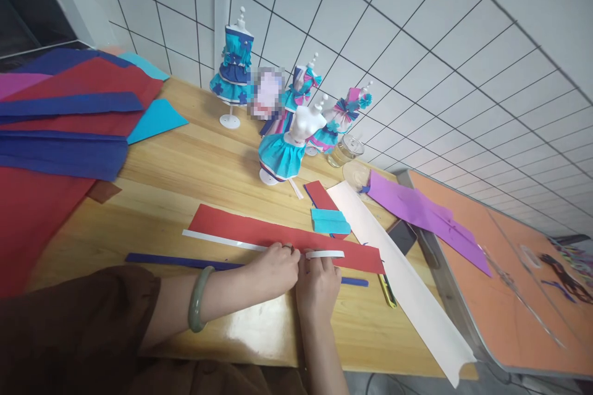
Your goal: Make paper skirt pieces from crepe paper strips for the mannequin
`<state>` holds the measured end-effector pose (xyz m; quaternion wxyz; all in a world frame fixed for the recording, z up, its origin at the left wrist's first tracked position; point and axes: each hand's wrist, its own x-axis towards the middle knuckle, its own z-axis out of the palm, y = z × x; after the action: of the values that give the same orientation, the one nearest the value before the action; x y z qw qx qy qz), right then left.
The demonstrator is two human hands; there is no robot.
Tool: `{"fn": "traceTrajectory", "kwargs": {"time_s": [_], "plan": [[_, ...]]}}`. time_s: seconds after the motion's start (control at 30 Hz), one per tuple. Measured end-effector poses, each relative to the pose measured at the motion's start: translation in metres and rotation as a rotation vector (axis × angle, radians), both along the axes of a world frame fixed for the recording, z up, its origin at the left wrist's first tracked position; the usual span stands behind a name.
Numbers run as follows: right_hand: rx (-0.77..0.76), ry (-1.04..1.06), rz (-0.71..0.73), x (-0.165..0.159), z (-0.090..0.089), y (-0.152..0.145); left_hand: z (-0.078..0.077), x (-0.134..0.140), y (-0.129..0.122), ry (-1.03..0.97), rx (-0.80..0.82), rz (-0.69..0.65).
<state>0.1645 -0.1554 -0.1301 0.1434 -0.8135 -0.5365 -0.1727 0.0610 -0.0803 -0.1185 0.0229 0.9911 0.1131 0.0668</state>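
A long red crepe-paper strip (250,228) lies across the wooden table, and white tape (222,239) runs along its near edge. My left hand (275,268), fingers curled together, is closed at the tape on that edge; its fingertips are partly hidden. Touching it on the right, my right hand (319,287) is closed on a roll of white tape (327,253), which shows as a thin ring above the fingers. A narrow dark-blue strip (185,261) passes beneath both hands.
Small dress forms stand at the back, one in a turquoise skirt (280,154). A yellow cutter (386,291), a pale paper strip (407,278), a phone (402,237) and purple paper (426,216) lie to the right. Red and blue sheets (69,154) cover the left. Behind is a tiled wall.
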Motion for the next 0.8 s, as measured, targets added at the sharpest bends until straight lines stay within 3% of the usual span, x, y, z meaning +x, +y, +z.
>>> {"fn": "traceTrajectory", "kwargs": {"time_s": [0.4, 0.8], "plan": [[0.022, 0.079, -0.009, 0.011, -0.007, -0.002, -0.004, -0.01, 0.01, -0.103, -0.007, -0.118], [0.075, 0.081, -0.144, 0.032, -0.003, -0.009, 0.003, -0.009, 0.01, -0.106, -0.046, -0.08]]}}
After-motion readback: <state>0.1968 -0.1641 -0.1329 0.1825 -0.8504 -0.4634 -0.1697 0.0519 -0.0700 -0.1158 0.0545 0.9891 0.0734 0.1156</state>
